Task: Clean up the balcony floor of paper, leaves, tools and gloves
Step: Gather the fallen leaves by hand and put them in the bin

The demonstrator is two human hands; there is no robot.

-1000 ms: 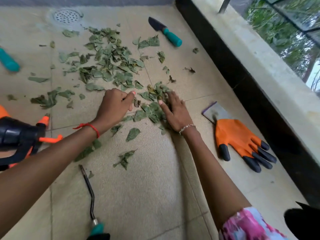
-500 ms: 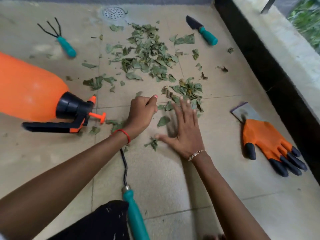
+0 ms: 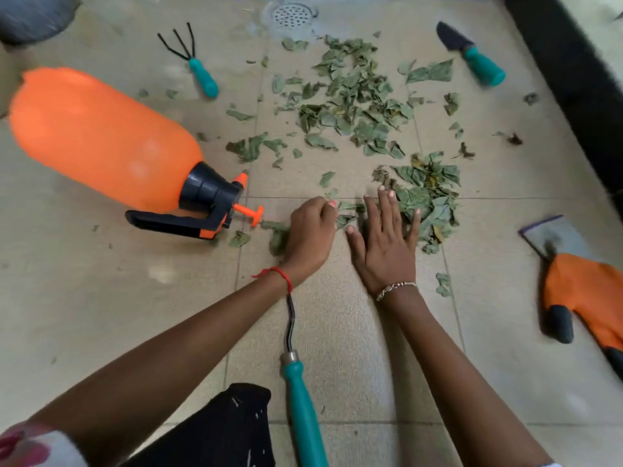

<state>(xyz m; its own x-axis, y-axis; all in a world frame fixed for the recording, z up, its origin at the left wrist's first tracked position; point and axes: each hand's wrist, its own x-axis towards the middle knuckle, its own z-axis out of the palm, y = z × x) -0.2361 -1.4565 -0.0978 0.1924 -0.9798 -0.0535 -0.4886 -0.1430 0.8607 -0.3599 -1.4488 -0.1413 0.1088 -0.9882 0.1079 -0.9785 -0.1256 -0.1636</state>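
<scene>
Green dry leaves [image 3: 428,193] lie heaped just beyond the flat, spread right grip [image 3: 384,244], the left grip [image 3: 312,230] beside it curled on a few; a brisk sweep may scatter brittle scraps, or the left wrist may snag the tool [image 3: 303,399] beneath.

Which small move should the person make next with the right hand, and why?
Probably slide the right hand over the near leaf pile and rake it toward the curled left hand. The right hand lies flat with its fingers at the pile's edge, so these leaves are easiest to gather first.
</scene>
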